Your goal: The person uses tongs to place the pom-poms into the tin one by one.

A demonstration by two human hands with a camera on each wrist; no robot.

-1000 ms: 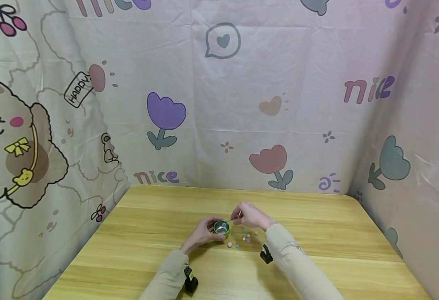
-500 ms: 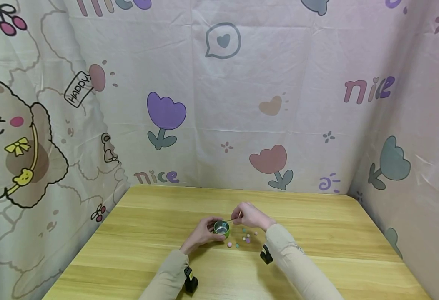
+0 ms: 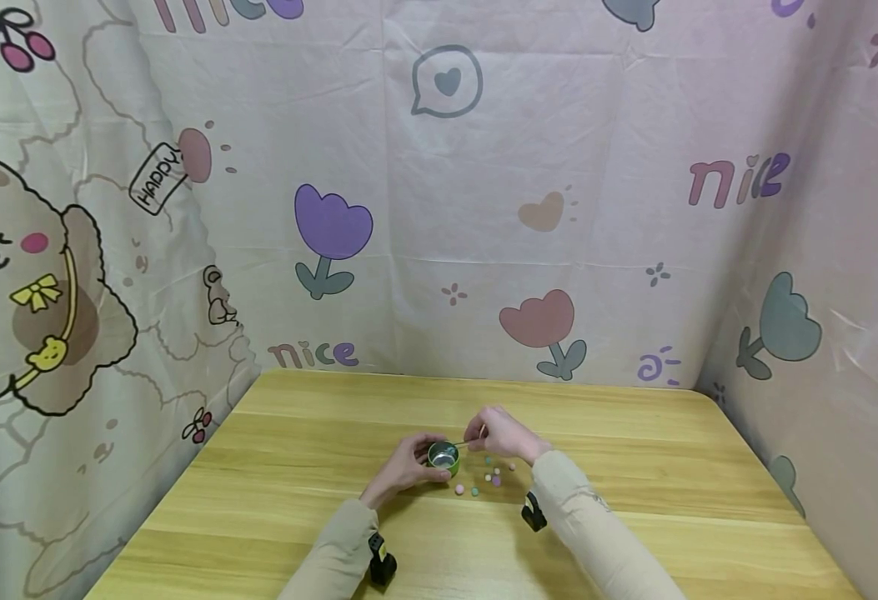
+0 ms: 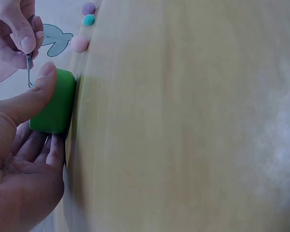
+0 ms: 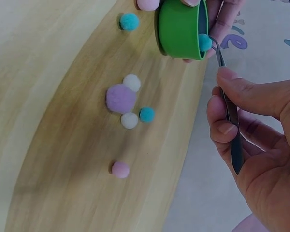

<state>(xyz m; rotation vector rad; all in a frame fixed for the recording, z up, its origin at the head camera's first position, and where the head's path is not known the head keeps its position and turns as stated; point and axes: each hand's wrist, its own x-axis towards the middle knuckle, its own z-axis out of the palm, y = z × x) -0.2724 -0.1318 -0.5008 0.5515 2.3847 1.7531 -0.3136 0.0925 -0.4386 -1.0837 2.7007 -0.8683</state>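
My left hand (image 3: 407, 467) holds a small green cup (image 5: 179, 31) with a shiny metal inside, thumb on the near side and fingers around the far side. In the left wrist view the cup stands upright on the table. With thumb and fingers my right hand (image 5: 266, 118) pinches metal tweezers (image 5: 232, 116), their bent tips pointing into the cup's mouth. A teal pom-pom (image 5: 204, 42) sits at those tips, just inside the rim. Beside the cup on the table lie a pink pom-pom (image 3: 459, 489) and a teal one (image 5: 129, 21).
Right of the cup, a purple pom-pom (image 5: 121, 98) is grouped with two white ones and a small teal pom-pom (image 5: 146, 114). A pink pom-pom (image 5: 120, 169) lies farther off. The wooden table (image 3: 318, 433) meets a printed curtain (image 3: 439, 208) behind and at the sides.
My right hand and the tweezers have shifted very slightly to the right. The left hand and the cup stay in place.
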